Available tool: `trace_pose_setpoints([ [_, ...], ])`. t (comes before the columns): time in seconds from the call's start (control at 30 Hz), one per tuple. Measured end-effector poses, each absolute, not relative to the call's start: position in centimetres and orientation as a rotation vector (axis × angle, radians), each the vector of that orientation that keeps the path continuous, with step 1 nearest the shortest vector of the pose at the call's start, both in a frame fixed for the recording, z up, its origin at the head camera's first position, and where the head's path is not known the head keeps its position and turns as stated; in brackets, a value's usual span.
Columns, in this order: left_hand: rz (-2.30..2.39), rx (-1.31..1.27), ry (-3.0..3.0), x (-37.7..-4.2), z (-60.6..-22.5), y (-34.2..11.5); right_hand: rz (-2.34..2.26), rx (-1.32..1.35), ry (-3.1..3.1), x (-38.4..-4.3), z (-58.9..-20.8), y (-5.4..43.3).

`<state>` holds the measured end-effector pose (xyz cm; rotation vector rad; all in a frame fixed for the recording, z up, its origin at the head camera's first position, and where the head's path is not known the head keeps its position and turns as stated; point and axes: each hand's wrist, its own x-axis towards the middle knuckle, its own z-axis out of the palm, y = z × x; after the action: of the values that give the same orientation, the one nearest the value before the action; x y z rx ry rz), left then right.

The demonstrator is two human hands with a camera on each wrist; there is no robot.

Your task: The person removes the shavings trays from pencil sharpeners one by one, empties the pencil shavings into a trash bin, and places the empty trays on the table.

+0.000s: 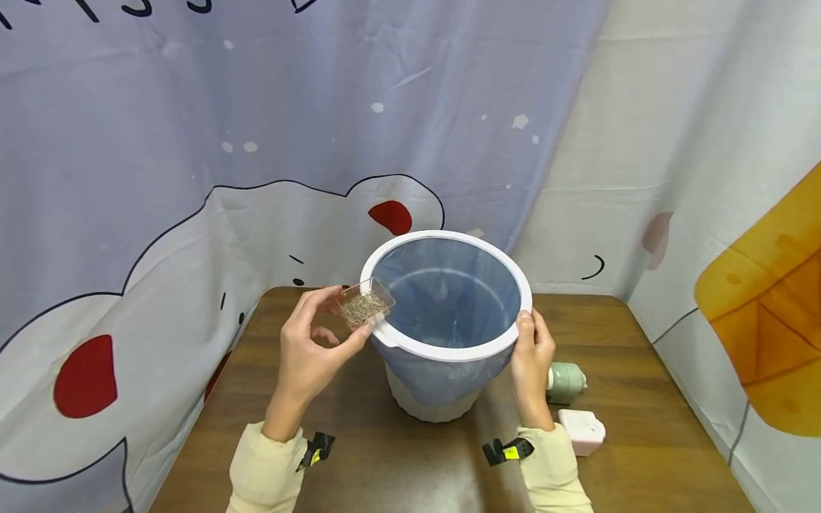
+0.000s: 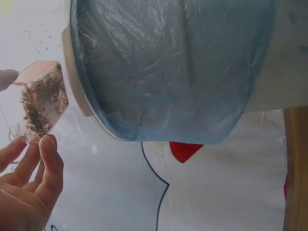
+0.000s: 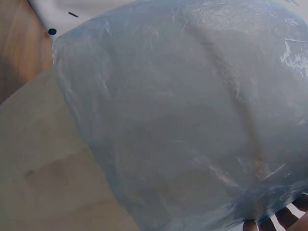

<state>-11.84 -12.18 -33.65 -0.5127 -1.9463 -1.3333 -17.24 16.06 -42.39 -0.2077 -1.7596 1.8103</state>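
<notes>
My left hand [image 1: 310, 349] pinches a small clear plastic box [image 1: 367, 304] between thumb and fingers, tilted at the left rim of a trash can [image 1: 404, 399]. Brownish pencil-shaving-like bits [image 2: 45, 98] lie gathered inside the box. A blue plastic bag [image 1: 442, 285] lines the can and folds over its outside under a white ring [image 1: 449, 352]. On the right side, my right hand [image 1: 531, 356] grips the can's rim, thumb on top and fingers on the outside. Only fingertips [image 3: 286, 219] of that hand show in the right wrist view, against the bag.
A wooden table [image 1: 212, 442] carries everything. Right of my right hand lie a green cylindrical object [image 1: 567, 382] and a pale pink-white box-shaped object [image 1: 581, 430]. A printed curtain [image 1: 288, 107] hangs close behind and along the sides.
</notes>
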Motion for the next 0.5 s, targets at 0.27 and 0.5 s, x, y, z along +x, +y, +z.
trace_pose_setpoints([
  [0.27,-1.277,-0.539,-1.971,-12.1,-33.1,-11.7,1.793,-0.204,-1.771,-17.5,-42.3,16.1],
  [0.5,-1.269,-0.534,-1.964,-13.1,-34.3,-11.6,1.789,-0.212,-1.777,-17.3,-42.4,16.1],
])
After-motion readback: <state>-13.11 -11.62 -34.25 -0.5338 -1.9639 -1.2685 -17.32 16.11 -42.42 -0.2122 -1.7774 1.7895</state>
